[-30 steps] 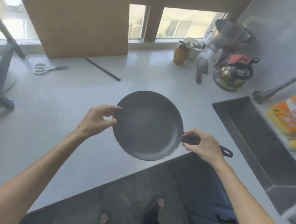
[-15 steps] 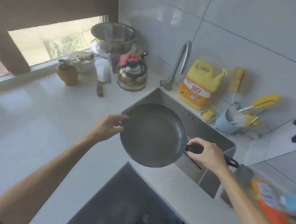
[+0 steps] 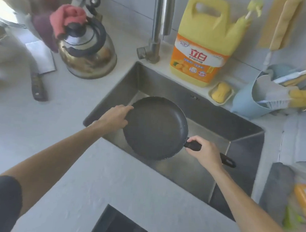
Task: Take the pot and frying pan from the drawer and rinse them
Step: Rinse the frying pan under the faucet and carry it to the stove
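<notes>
A black frying pan (image 3: pixel 155 128) hangs level over the steel sink (image 3: pixel 210 117). My right hand (image 3: pixel 206 151) grips its black handle, whose looped end sticks out behind the hand. My left hand (image 3: pixel 116 116) holds the pan's left rim, thumb on top. The tap (image 3: pixel 157 25) rises behind the sink, its spout out of view. No water is running. No pot is in view.
A kettle (image 3: pixel 88 48) with a pink cloth stands left of the tap, a cleaver (image 3: pixel 38 70) beside it. A yellow detergent jug (image 3: pixel 204 40), a soap dish (image 3: pixel 220 92) and a blue holder (image 3: pixel 252 101) with brushes line the sink's far edge. A grey cloth (image 3: pixel 276 189) lies at right.
I have carried the pan from over the countertop to the right, and it now hangs over the sink basin. Both hands keep their hold. My view has turned toward the sink.
</notes>
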Motion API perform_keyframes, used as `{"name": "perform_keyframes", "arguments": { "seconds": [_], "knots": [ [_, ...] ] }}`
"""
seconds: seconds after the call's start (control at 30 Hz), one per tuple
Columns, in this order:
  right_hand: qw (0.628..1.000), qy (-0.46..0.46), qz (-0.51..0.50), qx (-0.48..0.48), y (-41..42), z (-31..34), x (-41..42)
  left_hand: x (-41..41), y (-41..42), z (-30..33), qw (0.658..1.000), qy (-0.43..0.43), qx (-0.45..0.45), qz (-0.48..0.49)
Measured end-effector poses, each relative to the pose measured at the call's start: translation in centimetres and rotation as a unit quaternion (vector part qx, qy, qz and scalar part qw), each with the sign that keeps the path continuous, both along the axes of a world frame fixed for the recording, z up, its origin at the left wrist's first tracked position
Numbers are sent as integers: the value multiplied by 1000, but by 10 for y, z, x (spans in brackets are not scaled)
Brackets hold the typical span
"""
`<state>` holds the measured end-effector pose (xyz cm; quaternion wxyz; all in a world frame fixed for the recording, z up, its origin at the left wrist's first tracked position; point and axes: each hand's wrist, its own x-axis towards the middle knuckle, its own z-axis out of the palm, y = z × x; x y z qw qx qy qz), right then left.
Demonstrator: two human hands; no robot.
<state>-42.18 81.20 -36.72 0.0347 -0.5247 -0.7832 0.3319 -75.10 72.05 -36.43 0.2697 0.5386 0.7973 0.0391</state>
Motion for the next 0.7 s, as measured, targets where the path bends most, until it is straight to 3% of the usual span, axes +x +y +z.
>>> {"name": "perform_keyframes", "arguments": {
  "seconds": [0.23,0.53,0.7],
  "knots": [
    [1000,-8,5,-10,5,-88,-23,-13,34,-72,990,42,-125,-54],
    [998,-25,48,39,5,-117,-35,-18,44,-106,988,59,-143,-11],
    [996,-48,75,27,4,-135,-39,-20,47,-116,987,21,-159,20]
  ]
}}
